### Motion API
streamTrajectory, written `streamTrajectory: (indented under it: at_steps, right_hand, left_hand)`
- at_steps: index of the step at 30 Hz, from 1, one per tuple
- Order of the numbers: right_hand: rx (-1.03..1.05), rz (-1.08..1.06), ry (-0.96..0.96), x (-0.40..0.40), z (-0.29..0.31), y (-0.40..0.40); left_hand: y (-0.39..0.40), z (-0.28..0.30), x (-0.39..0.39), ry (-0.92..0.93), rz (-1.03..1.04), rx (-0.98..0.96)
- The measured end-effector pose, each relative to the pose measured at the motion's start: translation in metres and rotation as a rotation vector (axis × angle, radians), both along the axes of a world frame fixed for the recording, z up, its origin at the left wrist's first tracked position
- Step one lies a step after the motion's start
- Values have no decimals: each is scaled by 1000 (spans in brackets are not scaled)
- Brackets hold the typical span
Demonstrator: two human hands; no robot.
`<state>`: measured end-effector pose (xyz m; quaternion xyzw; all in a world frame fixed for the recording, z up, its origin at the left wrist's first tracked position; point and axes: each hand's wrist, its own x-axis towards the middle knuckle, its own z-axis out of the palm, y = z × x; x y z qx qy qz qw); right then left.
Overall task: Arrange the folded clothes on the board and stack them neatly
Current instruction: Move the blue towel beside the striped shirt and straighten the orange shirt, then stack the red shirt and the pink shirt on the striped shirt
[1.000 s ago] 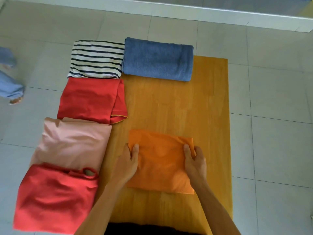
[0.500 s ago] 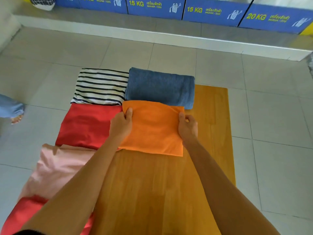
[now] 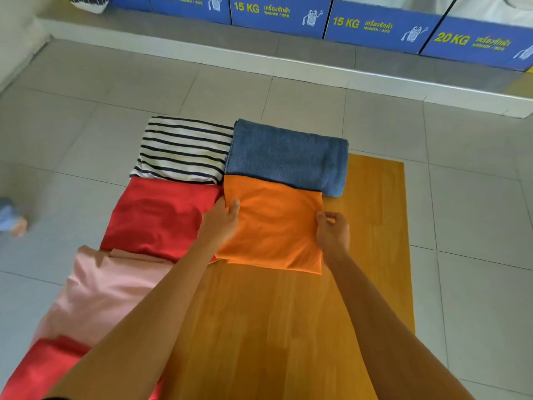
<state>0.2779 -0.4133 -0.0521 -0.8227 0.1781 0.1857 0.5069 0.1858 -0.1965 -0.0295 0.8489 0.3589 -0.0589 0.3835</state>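
A wooden board (image 3: pixel 372 284) lies flat on a grey tiled floor (image 3: pixel 476 197), seen from above by the person working at it. Both bare forearms reach forward over the board. The left hand (image 3: pixel 220 223) grips the left edge of a folded orange cloth (image 3: pixel 274 226), thumb on top and fingers tucked under. The right hand (image 3: pixel 333 233) pinches the cloth's right edge between thumb and fingers. The orange cloth sits on the far part of the board, its far edge touching a folded blue towel (image 3: pixel 288 157) that lies across the board's far end. To the left of the towel, just beside it, is a folded black-and-white striped shirt (image 3: pixel 181 150). Nearer along the board's left side, a folded red garment (image 3: pixel 158 217) touches the striped shirt and the orange cloth's left edge. Next comes a folded pink garment (image 3: pixel 101 290), then a second red piece (image 3: pixel 43 370) at the lower left corner, partly hidden by the left arm. The near half of the board is bare wood. Beyond the floor runs a raised ledge (image 3: pixel 288 64), and on it stand blue boxes (image 3: pixel 375 27) marked 15 KG and 20 KG in yellow. A blurred blue and pinkish shape (image 3: pixel 11 217) at the far left edge cannot be identified.
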Motion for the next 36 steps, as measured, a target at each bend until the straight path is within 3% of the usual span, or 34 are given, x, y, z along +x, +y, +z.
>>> streamTrajectory:
  at_steps: [7, 17, 28, 36]
  right_hand:
    - [-12, -14, -84, -37, 20, -5]
    - [-36, 34, -258, -92, 39, -19]
    - [149, 277, -256, -136, 73, 46]
    - [133, 474, -239, -154, 80, 107]
  left_hand:
    - [-20, 25, -51, -45, 82, -124]
    - [-38, 63, -117, -83, 193, -103]
    - [-14, 88, -149, -106, 223, -2]
    - [49, 76, -171, -151, 255, -27]
